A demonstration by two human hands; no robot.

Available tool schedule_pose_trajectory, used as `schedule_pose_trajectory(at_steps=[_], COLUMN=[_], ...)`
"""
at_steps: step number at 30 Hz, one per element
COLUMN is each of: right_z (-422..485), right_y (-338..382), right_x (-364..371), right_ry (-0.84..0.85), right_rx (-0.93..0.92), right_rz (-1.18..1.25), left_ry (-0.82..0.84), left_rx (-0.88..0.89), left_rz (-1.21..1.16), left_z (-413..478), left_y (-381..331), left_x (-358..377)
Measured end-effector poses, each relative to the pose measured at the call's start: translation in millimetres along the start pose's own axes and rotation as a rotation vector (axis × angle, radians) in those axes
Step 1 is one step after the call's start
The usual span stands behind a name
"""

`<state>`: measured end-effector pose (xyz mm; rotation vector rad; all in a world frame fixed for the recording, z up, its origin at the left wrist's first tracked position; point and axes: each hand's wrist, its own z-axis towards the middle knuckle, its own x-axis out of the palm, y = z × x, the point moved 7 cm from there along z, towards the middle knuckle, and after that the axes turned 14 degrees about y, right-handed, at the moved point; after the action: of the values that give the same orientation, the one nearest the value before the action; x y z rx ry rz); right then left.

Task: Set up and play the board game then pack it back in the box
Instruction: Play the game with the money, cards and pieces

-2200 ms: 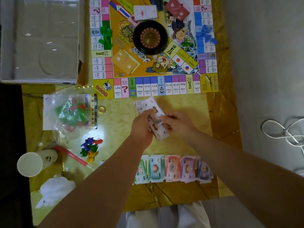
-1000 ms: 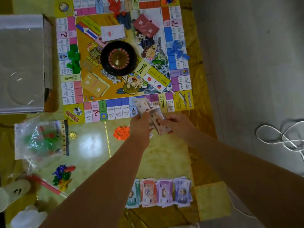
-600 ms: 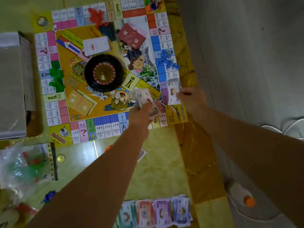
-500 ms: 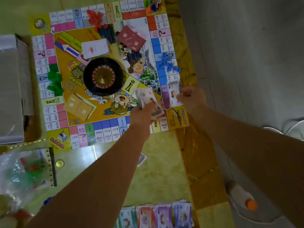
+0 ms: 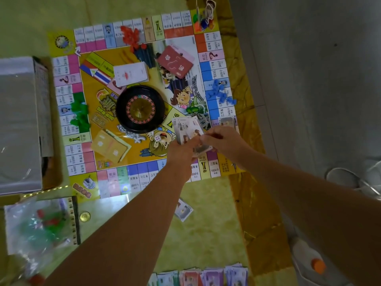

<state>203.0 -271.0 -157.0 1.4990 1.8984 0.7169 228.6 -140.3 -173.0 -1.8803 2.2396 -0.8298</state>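
- Banknotes [image 5: 186,129], a fanned wad of play money, sit in the left hand [image 5: 181,153], whose fingers and thumb curl round the wad's near end. The wad hangs over the near right part of the board [image 5: 132,174], just beside the roulette wheel [image 5: 140,109].
- The right hand [image 5: 223,141] is up against the left, its fingertips pinching the wad's near right edge, so the hands are together on the same paper. Whether it has one note or several between its fingers I cannot tell.
- The wad's long axis runs away from the person and a little to the left. The free ends point at the wheel and the gripped ends face the right hand, which is the nearer hand for peeling a note off sideways.
- A single note [image 5: 226,121] lies on the board's right edge, just beyond the right hand and near the blue pieces [image 5: 220,94]. Another loose note [image 5: 183,209] lies on the table [image 5: 206,234] beside the left forearm, close to the board's near edge.
- My reading is that money is being dealt to the players' sides as part of setting up. The next draw probably wants to go rightward, away from the left thumb, and flat, so the neighbouring notes stay in the fan.
- Sorted stacks of notes [image 5: 198,275] lie in a row at the table's near edge, well apart from both hands.
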Motion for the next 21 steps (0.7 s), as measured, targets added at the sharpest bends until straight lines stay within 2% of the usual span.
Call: schedule_pose_trajectory(at_steps=[5, 10, 13, 21], right_z=[8.7, 25.3, 41.4, 92.3], right_y=[19.0, 42.5, 54.3, 88.9], right_x=[3.4, 9.1, 11.5, 5.0], right_ry=[-0.035, -0.015, 0.019, -0.089], right_rx=[0.013, 0.014, 0.035, 0.073], right_rz=[0.007, 0.189, 0.194, 0.353], left_ry=[0.010, -0.052, -0.029, -0.049], left_rx=[0.013, 0.085, 0.130, 0.205], left_rz=[-0.126, -0.014, 0.009, -0.002], left_z=[-7.3, -8.5, -1.3, 19.2], left_y=[-20.0, -53.6, -76.1, -129.2], left_x=[-9.7, -26.2, -36.1, -60.0])
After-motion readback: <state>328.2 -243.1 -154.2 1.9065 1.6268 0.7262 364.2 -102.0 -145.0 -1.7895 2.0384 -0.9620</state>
